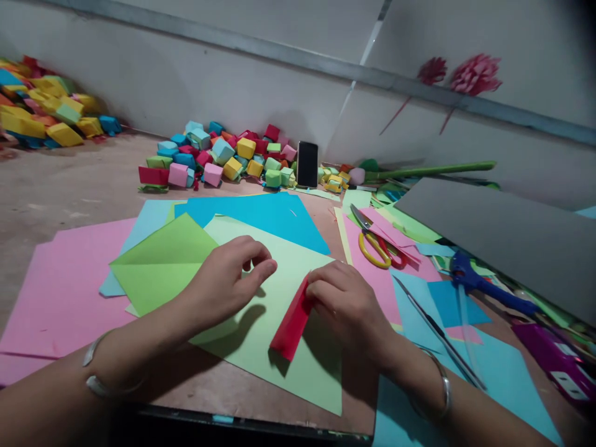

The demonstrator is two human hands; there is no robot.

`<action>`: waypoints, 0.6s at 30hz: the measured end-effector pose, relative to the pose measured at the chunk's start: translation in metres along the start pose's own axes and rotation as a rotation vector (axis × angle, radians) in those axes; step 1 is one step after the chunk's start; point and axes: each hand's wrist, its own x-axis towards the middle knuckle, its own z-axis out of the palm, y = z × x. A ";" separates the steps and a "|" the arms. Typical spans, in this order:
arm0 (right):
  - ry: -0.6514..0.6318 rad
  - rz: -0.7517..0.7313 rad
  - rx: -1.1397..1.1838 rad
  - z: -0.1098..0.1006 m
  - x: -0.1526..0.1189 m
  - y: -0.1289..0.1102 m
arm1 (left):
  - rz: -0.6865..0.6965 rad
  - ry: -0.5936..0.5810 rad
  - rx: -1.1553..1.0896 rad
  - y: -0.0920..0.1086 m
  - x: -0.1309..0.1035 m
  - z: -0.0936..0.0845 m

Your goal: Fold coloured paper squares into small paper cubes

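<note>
A folded strip of red paper [292, 324] is pinched at its upper end by my right hand [342, 298]. It slants down to the left above a pale green sheet [307, 379]. My left hand [237, 273] hovers to the left of the strip, thumb and index finger curved with a gap between them and nothing visible in it. Under and behind my left forearm lies a bright green square [162, 264] with a crease across it. Blue sheets [261, 214] lie beyond the pale green one.
Pink sheets [60, 285] lie at the left. Scissors [375, 245], a pen [440, 332], a blue glue gun [493, 288] and a purple power strip [554, 360] are on the right. Several folded paper cubes [223, 152] and a phone [307, 164] stand by the wall.
</note>
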 end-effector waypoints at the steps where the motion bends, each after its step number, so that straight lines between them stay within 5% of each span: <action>1: 0.037 -0.023 0.004 -0.002 0.001 -0.002 | -0.030 -0.018 -0.083 0.001 0.000 0.000; 6: 0.212 -0.156 -0.116 -0.009 0.003 -0.015 | -0.207 -0.353 -0.601 0.009 -0.011 0.009; 9: 0.277 -0.279 -0.187 -0.009 0.002 -0.020 | -0.281 -0.460 -0.803 0.015 -0.016 0.014; 14: 0.208 -0.296 -0.170 -0.008 0.000 -0.014 | -0.464 -0.408 -1.097 0.012 -0.012 0.012; 18: 0.139 -0.274 -0.189 -0.007 0.000 -0.012 | -0.459 -0.353 -1.160 0.008 -0.010 0.009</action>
